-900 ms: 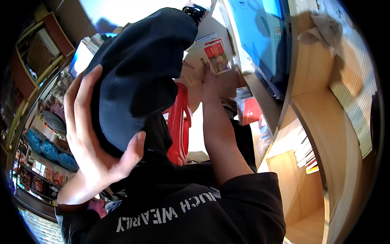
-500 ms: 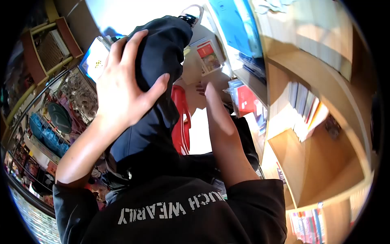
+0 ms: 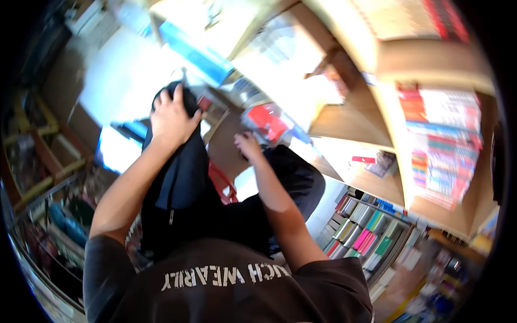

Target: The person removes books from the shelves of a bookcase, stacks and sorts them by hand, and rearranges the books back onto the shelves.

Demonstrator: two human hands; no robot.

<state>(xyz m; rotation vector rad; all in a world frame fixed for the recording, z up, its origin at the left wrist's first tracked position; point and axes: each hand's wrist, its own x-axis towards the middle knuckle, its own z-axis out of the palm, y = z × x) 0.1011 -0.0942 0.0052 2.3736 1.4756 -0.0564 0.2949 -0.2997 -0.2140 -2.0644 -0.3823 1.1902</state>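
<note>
My left hand lies with fingers spread on the knee of my dark trousers, holding nothing. Lower and to the right, my right hand hangs between my legs with its fingers loosely apart; it is slightly blurred and nothing shows in it. Just beyond it are a brown cardboard-like surface and a red packet in clear wrapping. Under my raised leg, part of a red plastic object shows; most of it is hidden.
Wooden shelves rise on my right, with stacked books in one bay. Behind, a rack holds colourful items. A blue box-like object lies ahead. A wire rack of goods stands at my left.
My view has swung to the right, bringing more shelves and the rack into sight. My left hand stays on the knee. My right hand now shows more fully beside the red packet.
</note>
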